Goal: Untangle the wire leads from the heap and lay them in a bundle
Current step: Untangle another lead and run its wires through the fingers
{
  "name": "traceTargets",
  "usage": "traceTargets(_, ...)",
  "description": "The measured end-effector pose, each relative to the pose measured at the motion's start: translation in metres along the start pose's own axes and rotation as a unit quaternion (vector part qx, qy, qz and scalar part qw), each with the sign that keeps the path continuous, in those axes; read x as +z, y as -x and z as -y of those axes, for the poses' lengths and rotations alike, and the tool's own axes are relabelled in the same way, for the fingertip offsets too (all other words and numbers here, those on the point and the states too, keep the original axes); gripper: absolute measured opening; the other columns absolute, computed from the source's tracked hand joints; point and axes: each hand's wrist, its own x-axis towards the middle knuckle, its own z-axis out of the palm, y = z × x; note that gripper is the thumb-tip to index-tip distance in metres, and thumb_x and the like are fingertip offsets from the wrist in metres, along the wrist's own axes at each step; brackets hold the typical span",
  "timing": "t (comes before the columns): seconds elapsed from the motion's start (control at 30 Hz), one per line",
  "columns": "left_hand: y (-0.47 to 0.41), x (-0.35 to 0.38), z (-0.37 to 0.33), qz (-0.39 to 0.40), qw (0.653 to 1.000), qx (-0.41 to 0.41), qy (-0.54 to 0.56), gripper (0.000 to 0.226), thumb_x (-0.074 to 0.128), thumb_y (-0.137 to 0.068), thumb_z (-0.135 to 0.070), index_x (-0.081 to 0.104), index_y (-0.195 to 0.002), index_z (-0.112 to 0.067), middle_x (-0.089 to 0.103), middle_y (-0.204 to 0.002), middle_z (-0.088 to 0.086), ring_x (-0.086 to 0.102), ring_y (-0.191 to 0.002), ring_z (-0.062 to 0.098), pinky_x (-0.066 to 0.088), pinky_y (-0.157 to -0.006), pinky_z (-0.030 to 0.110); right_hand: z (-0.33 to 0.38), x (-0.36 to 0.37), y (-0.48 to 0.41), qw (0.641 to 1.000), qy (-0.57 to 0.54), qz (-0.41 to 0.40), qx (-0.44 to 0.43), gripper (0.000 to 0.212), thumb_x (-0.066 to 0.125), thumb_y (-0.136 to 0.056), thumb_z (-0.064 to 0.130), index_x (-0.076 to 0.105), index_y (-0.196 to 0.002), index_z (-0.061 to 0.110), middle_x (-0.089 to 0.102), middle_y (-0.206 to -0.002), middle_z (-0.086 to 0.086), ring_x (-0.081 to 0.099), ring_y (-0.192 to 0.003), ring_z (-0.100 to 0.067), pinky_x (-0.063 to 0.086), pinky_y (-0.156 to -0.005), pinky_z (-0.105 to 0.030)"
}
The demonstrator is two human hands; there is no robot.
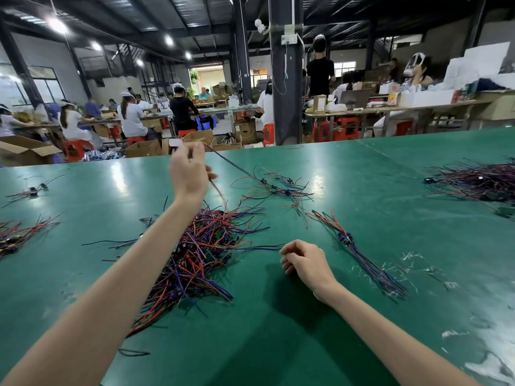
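A tangled heap of red, blue and black wire leads (200, 254) lies on the green table (278, 330) in front of me. My left hand (189, 174) is raised above the heap and pinches wire leads (237, 167) that stretch taut toward a loose cluster of leads (278, 189) further back. My right hand (305, 260) rests on the table to the right of the heap, fingers loosely curled, holding nothing. A laid-out bundle of leads (359, 252) lies to the right of that hand.
More wire piles lie at the far right (473, 182), at the left edge (16, 235) and far left (33, 189). White scraps (412, 257) litter the table's right side. Beyond the table's far edge, people sit at benches and cardboard boxes (25, 150) stand.
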Motion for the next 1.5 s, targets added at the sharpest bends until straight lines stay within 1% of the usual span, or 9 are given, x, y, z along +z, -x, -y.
traceTargets(0.13, 0.051, 0.020, 0.012, 0.153, 0.948, -0.250, 0.123, 0.021, 0.050, -0.097, -0.016, 0.063, -0.085, -0.004, 0.056, -0.075, 0.003, 0.049, -0.048, 0.008, 0.046, -0.041, 0.019, 0.005, -0.001, 0.001, 0.997, -0.073, 0.027, 0.011, 0.018, 0.051, -0.092, 0.004, 0.066, -0.083, 0.002, 0.065, -0.073, -0.013, 0.056, -0.059, -0.019, 0.047, -0.054, -0.023)
traceTargets(0.27, 0.106, 0.037, 0.050, 0.194, 0.915, -0.337, 0.109, 0.017, 0.055, -0.095, -0.015, 0.062, -0.086, -0.002, 0.057, -0.069, 0.008, 0.047, -0.034, 0.004, 0.041, -0.036, 0.017, 0.009, -0.002, 0.002, 0.989, -0.147, 0.030, 0.010, 0.016, 0.058, -0.092, 0.014, 0.068, -0.090, 0.002, 0.066, -0.073, -0.011, 0.057, -0.059, -0.018, 0.045, -0.054, -0.025)
traceTargets(0.5, 0.148, 0.037, 0.086, 0.259, 0.901, -0.321, 0.132, 0.016, 0.061, -0.091, -0.018, 0.057, -0.092, -0.003, 0.059, -0.061, 0.006, 0.047, -0.041, 0.009, 0.044, -0.039, 0.022, 0.004, -0.004, -0.003, 0.987, -0.158, -0.007, 0.012, 0.013, 0.064, -0.088, 0.006, 0.071, -0.079, 0.011, 0.066, -0.061, 0.004, 0.058, -0.055, -0.008, 0.049, -0.057, -0.019)
traceTargets(0.6, 0.153, 0.035, 0.081, 0.288, 0.895, -0.304, 0.156, 0.010, 0.063, -0.089, -0.015, 0.059, -0.091, -0.005, 0.065, -0.066, 0.010, 0.052, -0.044, 0.010, 0.050, -0.044, 0.025, 0.005, -0.007, -0.005, 0.982, -0.181, -0.013, 0.043, 0.013, 0.066, -0.087, 0.012, 0.070, -0.076, 0.007, 0.063, -0.066, -0.005, 0.057, -0.061, -0.020, 0.051, -0.067, -0.034)
traceTargets(0.73, 0.159, 0.034, 0.075, 0.327, 0.882, -0.287, 0.183, 0.008, 0.059, -0.091, -0.012, 0.061, -0.089, -0.004, 0.071, -0.071, 0.007, 0.060, -0.052, 0.012, 0.055, -0.050, 0.029, 0.012, -0.009, -0.004, 0.968, -0.237, 0.011, 0.078, 0.015, 0.067, -0.084, 0.011, 0.068, -0.073, 0.002, 0.060, -0.063, -0.011, 0.052, -0.050, -0.015, 0.047, -0.048, -0.023)
traceTargets(0.93, 0.163, 0.034, 0.072, 0.332, 0.883, -0.279, 0.180, 0.013, 0.057, -0.093, -0.018, 0.062, -0.092, -0.006, 0.071, -0.074, 0.008, 0.066, -0.063, 0.020, 0.058, -0.061, 0.034, 0.019, -0.011, 0.004, 0.967, -0.234, 0.040, 0.088, 0.015, 0.072, -0.080, 0.015, 0.068, -0.072, 0.003, 0.059, -0.061, -0.011, 0.048, -0.046, -0.018, 0.044, -0.048, -0.024)
traceTargets(1.03, 0.165, 0.033, 0.072, 0.329, 0.887, -0.268, 0.184, 0.007, 0.059, -0.091, -0.011, 0.065, -0.092, -0.007, 0.072, -0.078, 0.008, 0.066, -0.066, 0.018, 0.056, -0.066, 0.032, 0.022, -0.011, 0.005, 0.969, -0.234, 0.036, 0.071, 0.014, 0.072, -0.079, 0.012, 0.068, -0.072, 0.001, 0.062, -0.073, -0.017, 0.051, -0.062, -0.024, 0.044, -0.059, -0.029)
traceTargets(1.3, 0.157, 0.028, 0.072, 0.318, 0.885, -0.290, 0.174, 0.010, 0.067, -0.085, -0.010, 0.073, -0.079, -0.009, 0.059, -0.071, 0.004, 0.050, -0.053, 0.004, 0.050, -0.056, 0.019, 0.024, -0.009, 0.008, 0.974, -0.209, 0.055, 0.065, 0.015, 0.073, -0.077, 0.017, 0.070, -0.066, 0.007, 0.064, -0.068, -0.011, 0.051, -0.067, -0.023, 0.042, -0.064, -0.032)
traceTargets(1.5, 0.156, 0.028, 0.073, 0.290, 0.886, -0.305, 0.194, 0.006, 0.070, -0.082, -0.006, 0.070, -0.079, -0.011, 0.065, -0.071, 0.002, 0.046, -0.048, 0.005, 0.045, -0.050, 0.017, 0.026, -0.009, 0.008, 0.971, -0.173, 0.092, 0.134, 0.021, 0.061, -0.089, 0.032, 0.067, -0.085, 0.012, 0.062, -0.069, -0.002, 0.056, -0.056, -0.013, 0.042, -0.053, -0.023)
